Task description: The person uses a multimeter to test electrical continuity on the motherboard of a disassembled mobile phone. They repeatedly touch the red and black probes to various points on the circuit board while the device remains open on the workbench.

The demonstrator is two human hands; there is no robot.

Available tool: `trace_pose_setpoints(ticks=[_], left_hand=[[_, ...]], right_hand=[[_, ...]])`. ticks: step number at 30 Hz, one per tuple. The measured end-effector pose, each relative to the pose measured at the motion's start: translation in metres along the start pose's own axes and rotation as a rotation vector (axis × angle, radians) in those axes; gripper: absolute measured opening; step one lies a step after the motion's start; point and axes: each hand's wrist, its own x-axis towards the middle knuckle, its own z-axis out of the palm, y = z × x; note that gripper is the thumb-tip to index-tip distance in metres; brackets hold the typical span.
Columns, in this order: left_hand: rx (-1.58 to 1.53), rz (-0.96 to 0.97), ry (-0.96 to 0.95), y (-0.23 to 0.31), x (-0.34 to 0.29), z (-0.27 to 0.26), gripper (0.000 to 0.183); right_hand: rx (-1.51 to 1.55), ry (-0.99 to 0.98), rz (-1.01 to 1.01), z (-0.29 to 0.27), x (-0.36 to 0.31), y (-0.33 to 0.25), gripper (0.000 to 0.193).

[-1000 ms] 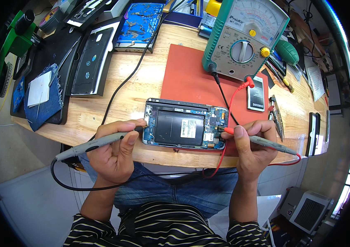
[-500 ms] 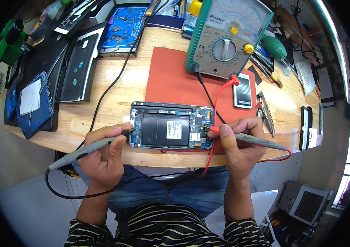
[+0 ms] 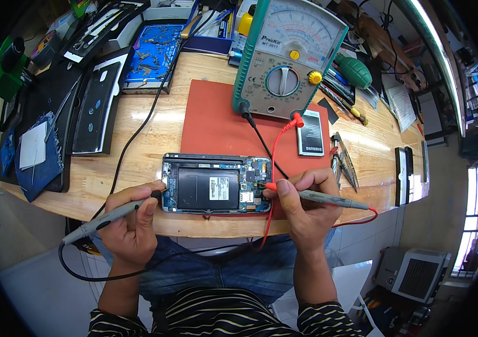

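Observation:
An opened smartphone (image 3: 192, 191) lies flat near the table's front edge, its circuit board and empty black battery bay exposed. My left hand (image 3: 132, 227) is closed around a grey test probe (image 3: 104, 221) with a black lead. That probe's tip is at the phone's left end. A second grey probe (image 3: 334, 199), with a red collar and red lead, is pinched in my right hand (image 3: 309, 219). Its tip reaches the board at the phone's right end; exact contact is too small to tell. Both leads plug into an analog multimeter (image 3: 270, 101) standing behind the phone.
An orange-red mat (image 3: 211, 121) lies under the phone and meter. Right of the meter are a phone battery (image 3: 310, 140), tweezers (image 3: 347, 167) and a green blower bulb (image 3: 354, 71). At left stand an open black box (image 3: 99, 104) and a blue tray (image 3: 153, 50) of small parts.
The whole view has shifted, so the table and its contents appear farther left and lower. Both hands keep their probes at the same ends of the phone.

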Motion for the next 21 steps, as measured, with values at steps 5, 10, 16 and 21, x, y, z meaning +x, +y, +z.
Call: trace_pose_setpoints(ticks=[5, 10, 16, 21], left_hand=[[-0.03, 0.017, 0.037, -0.0013, 0.0008, 0.0029, 0.017], [0.016, 0.008, -0.001, -0.0003, -0.0004, 0.0, 0.015], [-0.006, 0.061, 0.046, -0.0019, 0.0016, 0.0036, 0.016], [-0.015, 0.067, 0.034, -0.0016, 0.0031, 0.0035, 0.016]], right_hand=[[0.008, 0.007, -0.001, 0.0013, 0.0001, 0.0001, 0.023], [-0.005, 0.017, -0.019, 0.0016, 0.0001, 0.0011, 0.023], [-0.04, 0.015, -0.022, -0.0001, 0.0008, 0.0009, 0.023], [-0.012, 0.003, -0.033, 0.001, 0.0018, 0.0002, 0.023]])
